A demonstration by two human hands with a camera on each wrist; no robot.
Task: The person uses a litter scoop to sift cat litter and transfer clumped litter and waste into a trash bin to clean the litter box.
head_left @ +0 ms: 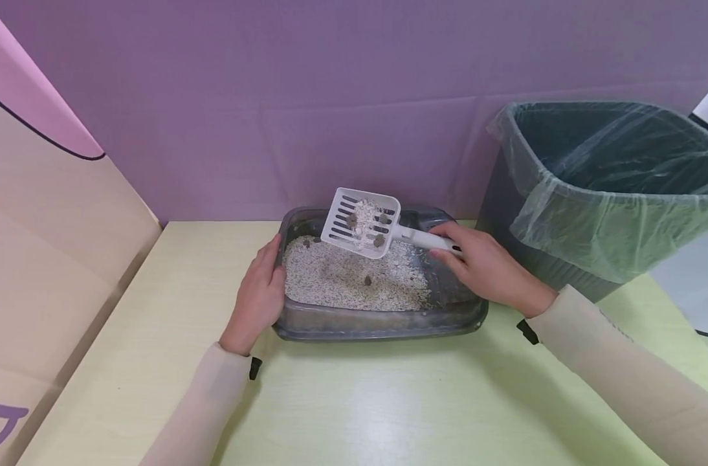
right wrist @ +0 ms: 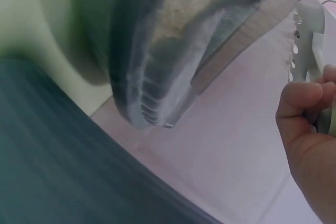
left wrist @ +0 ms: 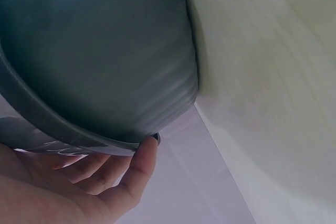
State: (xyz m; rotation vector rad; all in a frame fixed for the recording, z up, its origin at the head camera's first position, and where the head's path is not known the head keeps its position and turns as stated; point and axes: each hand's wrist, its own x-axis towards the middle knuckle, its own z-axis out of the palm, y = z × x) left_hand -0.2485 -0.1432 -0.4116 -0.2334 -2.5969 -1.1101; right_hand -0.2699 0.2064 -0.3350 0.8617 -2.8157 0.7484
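The right hand (head_left: 486, 266) grips the scoop (head_left: 361, 222) handle, lifted above the tray (head_left: 377, 323) with a few clumps aboard. One clump (head_left: 367, 280) remains in the litter. The bin (head_left: 607, 194) waits at 3 o'clock. The left hand (head_left: 259, 294), fingers straight, steadies the tray's 9 o'clock rim.

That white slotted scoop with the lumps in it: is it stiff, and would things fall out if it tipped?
The scoop looks like rigid moulded plastic, so it probably will not flex. The right hand grips only its handle, suggesting it is light. Its dark clumps sit loose, so tilting would likely spill them into the tray.
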